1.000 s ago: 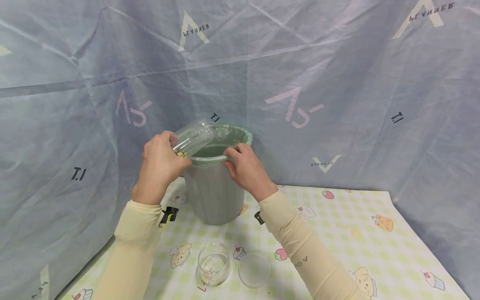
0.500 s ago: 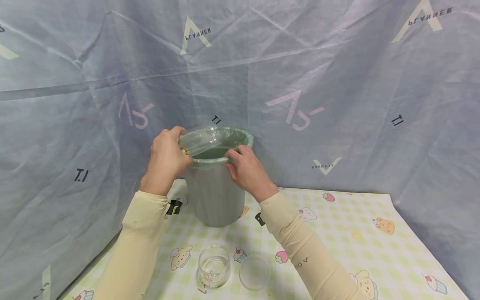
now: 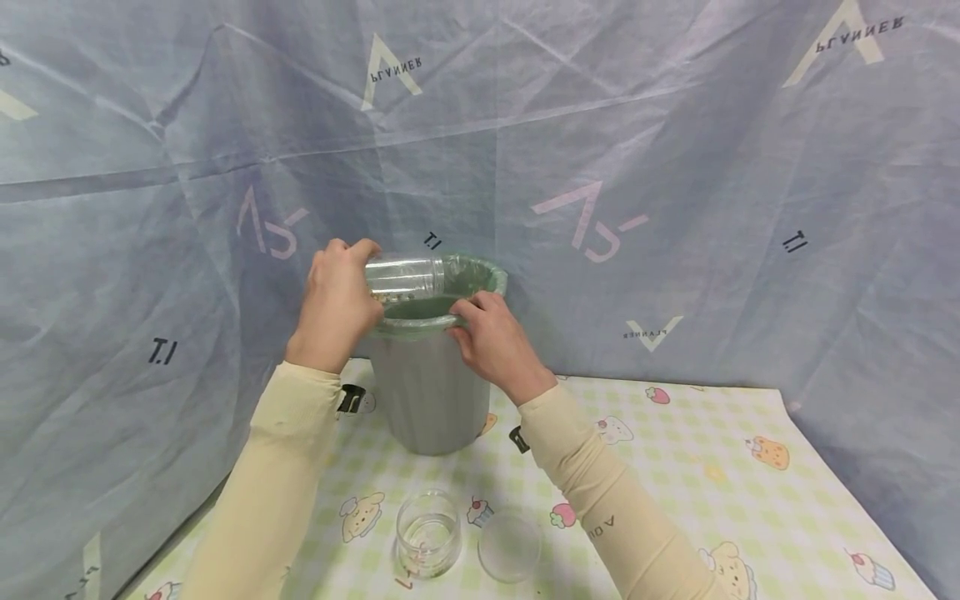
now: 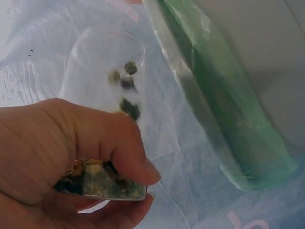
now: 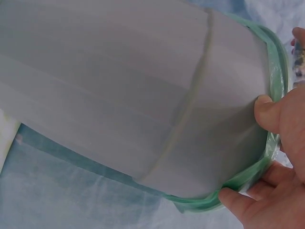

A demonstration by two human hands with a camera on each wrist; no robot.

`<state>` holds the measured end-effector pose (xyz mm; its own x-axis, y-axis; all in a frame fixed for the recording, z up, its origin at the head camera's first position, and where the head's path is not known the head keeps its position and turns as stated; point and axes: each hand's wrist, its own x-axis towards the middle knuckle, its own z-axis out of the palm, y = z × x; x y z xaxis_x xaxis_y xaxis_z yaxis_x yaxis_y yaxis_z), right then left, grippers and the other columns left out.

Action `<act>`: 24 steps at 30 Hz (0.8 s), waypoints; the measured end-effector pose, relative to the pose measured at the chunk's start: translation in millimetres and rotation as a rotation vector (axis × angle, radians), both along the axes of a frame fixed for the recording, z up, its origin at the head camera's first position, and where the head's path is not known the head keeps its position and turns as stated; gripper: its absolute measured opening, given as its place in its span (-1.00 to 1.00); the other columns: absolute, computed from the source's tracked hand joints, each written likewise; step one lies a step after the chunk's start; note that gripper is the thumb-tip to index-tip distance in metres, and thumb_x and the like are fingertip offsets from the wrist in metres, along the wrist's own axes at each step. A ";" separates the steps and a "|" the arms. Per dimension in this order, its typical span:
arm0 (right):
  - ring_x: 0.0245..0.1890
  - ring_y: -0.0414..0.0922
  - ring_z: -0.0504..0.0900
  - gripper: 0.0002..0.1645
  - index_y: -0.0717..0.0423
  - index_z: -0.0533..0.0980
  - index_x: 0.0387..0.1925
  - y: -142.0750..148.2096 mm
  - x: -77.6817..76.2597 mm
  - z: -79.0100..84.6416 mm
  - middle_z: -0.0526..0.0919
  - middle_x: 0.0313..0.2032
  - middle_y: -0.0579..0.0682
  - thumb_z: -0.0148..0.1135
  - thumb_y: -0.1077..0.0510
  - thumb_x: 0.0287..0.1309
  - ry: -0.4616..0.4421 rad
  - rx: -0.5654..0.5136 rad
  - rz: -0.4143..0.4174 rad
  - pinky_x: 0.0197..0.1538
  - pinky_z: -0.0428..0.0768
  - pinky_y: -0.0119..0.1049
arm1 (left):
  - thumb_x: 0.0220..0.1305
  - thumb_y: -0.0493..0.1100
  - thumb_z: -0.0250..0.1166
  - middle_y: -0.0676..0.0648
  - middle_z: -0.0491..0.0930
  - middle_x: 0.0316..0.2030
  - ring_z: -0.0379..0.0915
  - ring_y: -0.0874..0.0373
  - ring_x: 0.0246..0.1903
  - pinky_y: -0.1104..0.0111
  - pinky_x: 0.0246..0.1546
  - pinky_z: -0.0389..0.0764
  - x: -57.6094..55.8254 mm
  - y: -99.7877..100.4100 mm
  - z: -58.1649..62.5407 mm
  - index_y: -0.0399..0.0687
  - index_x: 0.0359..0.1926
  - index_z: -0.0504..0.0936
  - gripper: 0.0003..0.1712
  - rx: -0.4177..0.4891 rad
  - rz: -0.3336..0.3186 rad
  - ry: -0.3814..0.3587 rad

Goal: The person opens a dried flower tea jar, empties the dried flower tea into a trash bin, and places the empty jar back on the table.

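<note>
My left hand (image 3: 336, 302) grips the base end of a clear plastic jar (image 3: 405, 277), which lies nearly level over the mouth of a grey trash bin (image 3: 431, 396). Dried bits, greenish and brown, gather near the jar's base by my fingers; a few loose dark pieces (image 4: 128, 109) lie farther along its wall in the left wrist view. The bin wears a green liner bag (image 3: 468, 273) folded over its rim. With thumb and fingers my right hand (image 3: 498, 342) holds the near right rim and the liner, the thumb outside on the grey wall.
In front of the bin, on the checked tablecloth (image 3: 660, 467), stand an open clear glass jar (image 3: 428, 537) and, to its right, a round translucent lid (image 3: 510, 546). A grey-blue cloth curtain (image 3: 675, 208) hangs right behind the bin and down the left side.
My left hand has moved right and slightly up, tipping the jar from mouth-up to nearly level over the bin. Some bits have spread along the jar. My right hand stays on the rim.
</note>
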<state>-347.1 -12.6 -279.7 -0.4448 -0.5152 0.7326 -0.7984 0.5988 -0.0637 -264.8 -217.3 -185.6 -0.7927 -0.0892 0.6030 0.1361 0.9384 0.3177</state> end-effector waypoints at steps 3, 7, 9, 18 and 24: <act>-0.14 0.05 0.53 -0.78 0.12 0.65 -0.01 -0.1 0.9 0.6 0.57 -0.18 0.07 0.36 0.15 0.36 -0.008 0.005 -0.012 0.07 0.55 -0.10 | -0.11 -0.56 0.31 -0.37 0.43 0.11 0.31 -0.32 0.03 -0.09 0.05 0.44 -2.7 0.8 0.3 -0.13 0.31 0.53 -0.16 -0.027 0.004 -0.009; -0.16 0.04 0.52 -0.78 0.11 0.65 -0.01 -0.3 1.8 0.4 0.57 -0.18 0.06 0.36 0.16 0.36 -0.006 0.003 -0.012 0.05 0.54 -0.10 | -0.08 -0.57 0.29 -0.36 0.41 0.13 0.28 -0.31 0.05 -0.09 0.03 0.44 -5.8 1.8 -0.7 -0.11 0.31 0.54 -0.18 -0.037 0.004 -0.009; -0.17 0.03 0.52 -0.79 0.12 0.65 -0.02 -0.5 1.8 0.2 0.57 -0.19 0.06 0.36 0.16 0.36 0.004 -0.001 -0.010 0.05 0.53 -0.10 | -0.07 -0.58 0.29 -0.35 0.41 0.12 0.27 -0.30 0.04 -0.08 0.02 0.44 -7.3 2.7 -0.7 -0.10 0.29 0.55 -0.19 -0.042 0.005 -0.002; -0.17 0.03 0.51 -0.78 0.10 0.66 -0.01 -0.3 0.0 0.0 0.57 -0.18 0.05 0.36 0.14 0.37 -0.008 0.001 -0.023 0.04 0.53 -0.11 | -0.07 -0.63 0.28 -0.34 0.43 0.05 0.28 -0.29 0.00 -0.10 0.03 0.45 -16.1 4.2 -4.6 -0.06 0.23 0.62 -0.22 -0.068 0.007 0.083; -0.17 0.03 0.51 -0.79 0.10 0.66 -0.02 -0.2 0.8 0.0 0.57 -0.19 0.05 0.36 0.15 0.36 -0.007 0.000 -0.013 0.02 0.54 -0.11 | -0.08 -0.63 0.34 -0.32 0.42 0.04 0.28 -0.28 0.02 -0.10 0.07 0.44 -20.4 3.7 -8.5 -0.06 0.24 0.63 -0.20 -0.064 0.012 0.086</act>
<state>-346.3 -12.8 -279.7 -0.4564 -0.5090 0.7298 -0.7899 0.6093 -0.0690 -285.2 -213.6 -194.1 -0.7368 -0.0571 0.6737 0.1494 0.9581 0.2445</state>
